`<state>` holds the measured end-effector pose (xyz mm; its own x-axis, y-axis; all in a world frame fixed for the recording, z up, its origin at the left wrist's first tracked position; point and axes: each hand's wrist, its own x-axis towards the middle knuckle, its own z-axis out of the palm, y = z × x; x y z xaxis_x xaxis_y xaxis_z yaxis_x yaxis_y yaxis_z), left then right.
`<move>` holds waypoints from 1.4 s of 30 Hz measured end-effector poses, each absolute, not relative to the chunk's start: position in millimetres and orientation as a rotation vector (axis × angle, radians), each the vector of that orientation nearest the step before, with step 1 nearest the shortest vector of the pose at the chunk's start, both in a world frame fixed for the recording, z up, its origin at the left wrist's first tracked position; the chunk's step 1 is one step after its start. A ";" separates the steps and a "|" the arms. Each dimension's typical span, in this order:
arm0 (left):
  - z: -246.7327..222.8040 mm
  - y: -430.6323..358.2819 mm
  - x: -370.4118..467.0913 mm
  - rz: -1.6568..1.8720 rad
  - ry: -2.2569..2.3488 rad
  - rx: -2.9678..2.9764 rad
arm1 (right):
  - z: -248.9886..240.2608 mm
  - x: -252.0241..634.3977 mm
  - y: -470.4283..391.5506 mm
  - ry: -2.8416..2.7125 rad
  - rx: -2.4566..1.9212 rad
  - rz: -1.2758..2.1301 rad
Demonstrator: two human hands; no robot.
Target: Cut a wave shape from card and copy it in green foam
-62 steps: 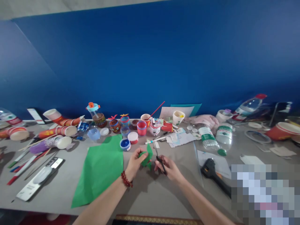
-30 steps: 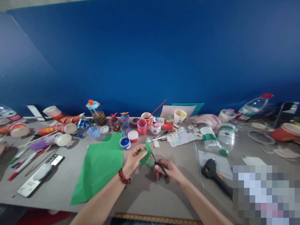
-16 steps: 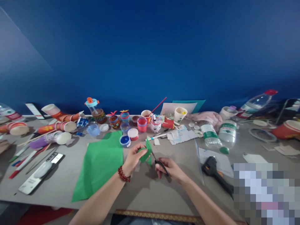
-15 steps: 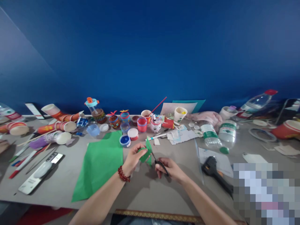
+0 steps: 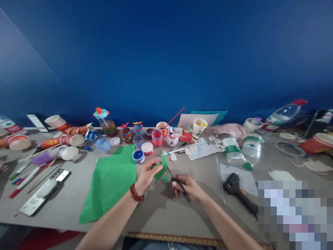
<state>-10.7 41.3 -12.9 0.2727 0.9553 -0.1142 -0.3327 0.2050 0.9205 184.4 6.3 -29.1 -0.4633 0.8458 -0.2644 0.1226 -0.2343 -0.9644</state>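
Observation:
Between the thumb and fingers of my left hand (image 5: pixel 148 176) is a small cut piece of green paper (image 5: pixel 160 171), held just above the table. My right hand (image 5: pixel 189 187) grips black-handled scissors (image 5: pixel 179 183), whose blades point up and left and meet the edge of that piece. Exactly how far the blades are apart is too small to tell. A larger green sheet (image 5: pixel 111 184) lies flat on the table, to the left of my left hand. Just beyond my hands stand an open jar of blue paint (image 5: pixel 138 156) and a jar with a white lid (image 5: pixel 147 148).
A glue gun (image 5: pixel 239 191) lies right of my right arm, near clear bottles (image 5: pixel 232 150). On the left are a phone (image 5: pixel 44 192), markers (image 5: pixel 24 182) and stacked red paper cups (image 5: pixel 62 141). Painted cups (image 5: pixel 126 134) and a red paint jar (image 5: pixel 157 138) line the blue wall.
The view has shifted very slightly. My hands, the green piece and the scissors stay in almost the same position.

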 end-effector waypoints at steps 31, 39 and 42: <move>-13.1 39.7 -11.2 1.062 0.861 0.921 | -32.7 184.2 5.6 -1.517 -1.210 1.672; -12.2 40.9 -10.4 1.055 0.855 0.917 | -31.8 184.2 5.7 -1.515 -1.226 1.681; -12.7 41.3 -9.3 1.068 0.847 0.887 | -31.0 183.8 5.3 -1.517 -1.222 1.681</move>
<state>-9.3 41.3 -12.7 0.2582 0.9556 -0.1422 -0.3561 0.2310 0.9055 183.8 5.3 -31.0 -0.4268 0.8678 -0.2546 0.1644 -0.2024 -0.9654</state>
